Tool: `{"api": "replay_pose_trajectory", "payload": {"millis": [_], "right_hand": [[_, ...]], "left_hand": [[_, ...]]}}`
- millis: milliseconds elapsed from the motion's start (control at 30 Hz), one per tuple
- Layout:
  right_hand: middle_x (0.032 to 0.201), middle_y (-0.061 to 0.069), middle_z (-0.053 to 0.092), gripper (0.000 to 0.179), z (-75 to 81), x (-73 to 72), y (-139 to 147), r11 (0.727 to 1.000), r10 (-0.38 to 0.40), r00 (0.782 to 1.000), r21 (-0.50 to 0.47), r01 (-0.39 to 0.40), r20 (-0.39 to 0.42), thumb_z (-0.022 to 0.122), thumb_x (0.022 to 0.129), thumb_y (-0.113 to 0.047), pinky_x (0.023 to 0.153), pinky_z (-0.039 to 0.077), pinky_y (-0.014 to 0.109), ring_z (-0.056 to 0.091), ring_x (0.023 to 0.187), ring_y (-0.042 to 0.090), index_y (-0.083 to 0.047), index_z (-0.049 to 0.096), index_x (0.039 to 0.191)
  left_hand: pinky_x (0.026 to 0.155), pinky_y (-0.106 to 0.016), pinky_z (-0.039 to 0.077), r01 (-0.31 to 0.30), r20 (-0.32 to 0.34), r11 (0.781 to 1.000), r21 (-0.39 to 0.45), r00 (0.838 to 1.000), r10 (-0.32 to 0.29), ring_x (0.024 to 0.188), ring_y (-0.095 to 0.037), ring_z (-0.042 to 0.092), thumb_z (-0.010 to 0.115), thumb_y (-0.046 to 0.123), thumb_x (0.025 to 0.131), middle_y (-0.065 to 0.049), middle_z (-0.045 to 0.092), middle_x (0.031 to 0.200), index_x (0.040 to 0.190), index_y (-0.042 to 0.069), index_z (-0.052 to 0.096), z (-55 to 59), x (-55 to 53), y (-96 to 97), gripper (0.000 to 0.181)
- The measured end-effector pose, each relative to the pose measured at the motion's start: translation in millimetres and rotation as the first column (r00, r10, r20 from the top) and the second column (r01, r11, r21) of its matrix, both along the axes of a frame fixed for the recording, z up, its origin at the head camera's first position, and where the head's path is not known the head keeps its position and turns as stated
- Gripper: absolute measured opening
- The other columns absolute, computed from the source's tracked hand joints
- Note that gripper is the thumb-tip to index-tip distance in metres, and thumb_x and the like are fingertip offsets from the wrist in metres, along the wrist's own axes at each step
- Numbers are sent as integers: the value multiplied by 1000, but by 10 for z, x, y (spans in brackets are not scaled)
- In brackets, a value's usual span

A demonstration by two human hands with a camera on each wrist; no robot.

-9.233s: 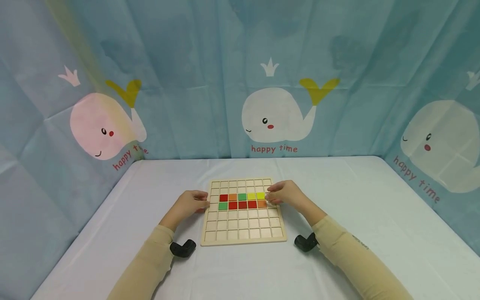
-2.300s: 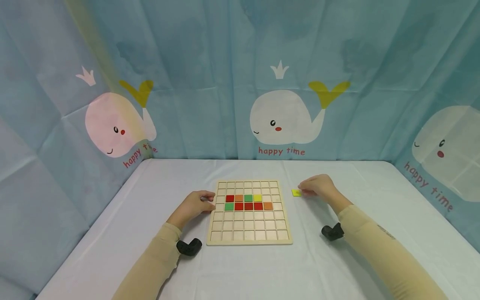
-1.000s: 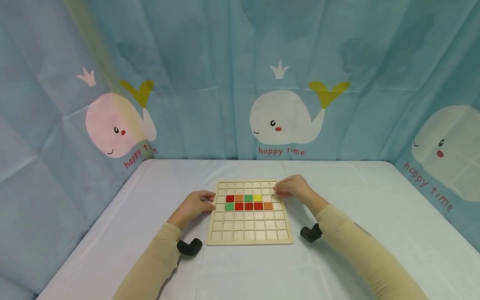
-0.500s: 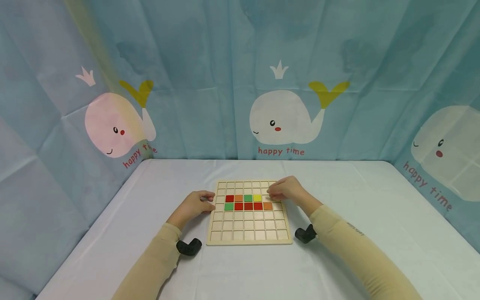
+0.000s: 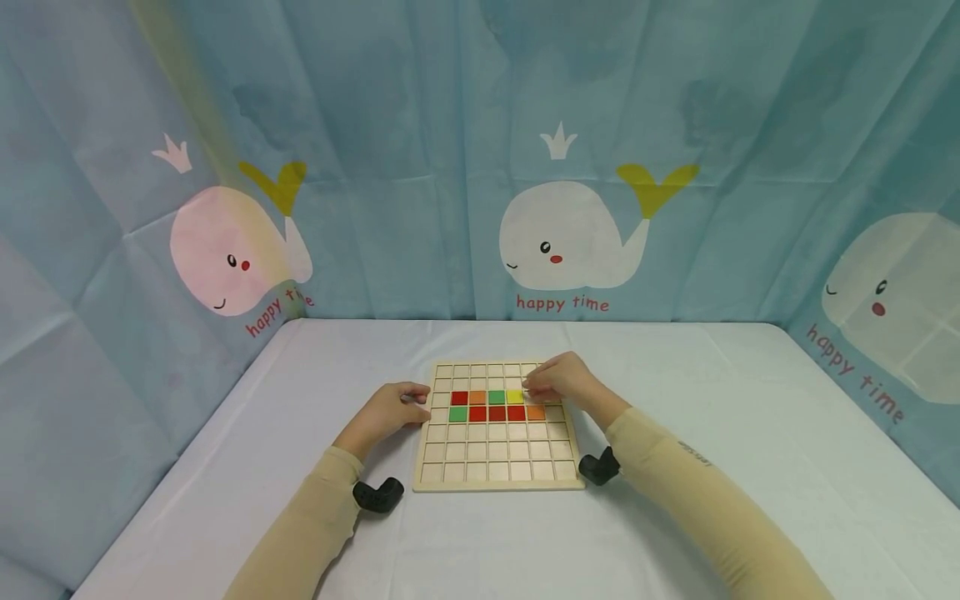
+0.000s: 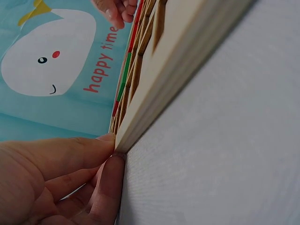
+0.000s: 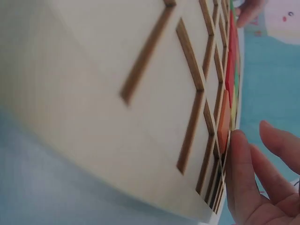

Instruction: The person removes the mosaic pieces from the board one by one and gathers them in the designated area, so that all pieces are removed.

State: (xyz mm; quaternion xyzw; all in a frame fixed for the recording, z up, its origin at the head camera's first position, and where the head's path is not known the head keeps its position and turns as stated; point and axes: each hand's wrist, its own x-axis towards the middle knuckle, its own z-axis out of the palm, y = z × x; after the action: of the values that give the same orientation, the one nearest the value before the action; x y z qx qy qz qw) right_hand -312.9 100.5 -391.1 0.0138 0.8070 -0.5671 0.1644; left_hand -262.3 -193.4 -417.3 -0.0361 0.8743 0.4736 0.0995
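At twelve o'clock from my view, on the white-clothed tabletop, lies a square pale-wood board with recessed cells. I count nine flat, square, coloured tiles set in it, just on the twelve-o'clock side of its middle. The row nearer me is five long, from a green tile through three red tiles to an orange tile; the row beyond shows four, one fewer, ending in a yellow tile. Whether the cell at that yellow tile's three o'clock is filled I cannot tell, as the right hand covers it. The other cells I can see are bare.

The left hand, at nine o'clock, pinches the board's edge between thumb and finger. The right hand reaches in from two o'clock, fingertips close to the board's surface; I cannot tell whether they pinch anything.

The board looks smooth and matt, with rounded corners and darker brown walls lining its cells. The tiles look evenly painted and crisp-edged. Beyond, a light-blue fabric curtain hangs in shallow folds.
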Motion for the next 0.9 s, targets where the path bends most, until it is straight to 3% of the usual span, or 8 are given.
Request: {"api": "replay_pose_trajectory", "payload": {"millis": [167,600,900], "right_hand": [[94,17,76,24,-15,12,-43,1000,16,1000,-12,-16,12,72,88,-5,70,61,28,69,66,11,12,71,105],[93,16,77,21,-46,-18,-119,998,-43,998,39,42,40,74,84,-1,64,60,27,67,61,12,10,73,101],[84,12,76,20,-20,8,-137,998,-13,999,61,11,31,75,83,-1,65,60,26,66,61,10,10,73,100]], "left_hand": [[77,-26,54,0,-6,1000,4,1000,0,94,-16,61,71,5,87,-12,61,120,134,1,60,-13,-5,-6,49],[77,-26,54,15,-10,1000,12,1000,-15,92,-15,61,71,4,86,-13,61,119,132,-1,60,-31,-11,-21,48],[78,-26,55,3,-12,1000,5,1000,-3,94,-17,61,70,4,86,-13,61,119,133,0,60,-35,-6,-6,48]]}}
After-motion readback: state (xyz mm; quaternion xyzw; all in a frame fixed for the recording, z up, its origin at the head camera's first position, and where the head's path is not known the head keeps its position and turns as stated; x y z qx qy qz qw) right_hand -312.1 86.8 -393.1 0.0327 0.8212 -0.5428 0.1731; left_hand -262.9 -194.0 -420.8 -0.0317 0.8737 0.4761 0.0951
